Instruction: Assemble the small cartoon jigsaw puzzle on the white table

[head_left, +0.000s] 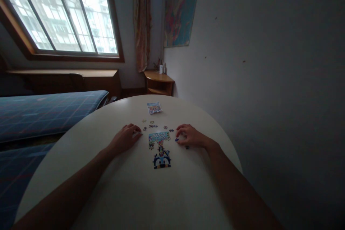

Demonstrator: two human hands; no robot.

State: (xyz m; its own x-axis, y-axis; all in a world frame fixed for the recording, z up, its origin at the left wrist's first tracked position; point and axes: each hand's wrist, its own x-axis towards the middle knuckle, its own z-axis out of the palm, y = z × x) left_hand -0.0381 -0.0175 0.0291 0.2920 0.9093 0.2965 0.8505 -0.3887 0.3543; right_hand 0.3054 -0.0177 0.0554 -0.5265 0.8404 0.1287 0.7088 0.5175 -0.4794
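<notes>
A partly joined jigsaw puzzle lies on the white round table, with a lettered top strip, a narrow middle and a blue dog face at the bottom. My right hand is to its right, thumb and index finger closed around a small dark blue puzzle piece. Under that hand's wrist side lies another loose piece. To the left of the puzzle my left hand rests on the table, thumb and fingers apart, nothing seen in it. Several loose puzzle pieces are scattered just beyond the puzzle.
A printed picture packet lies toward the table's far edge. A bed with a plaid cover stands at the left, a wooden corner shelf behind the table. The wall runs close along the right side.
</notes>
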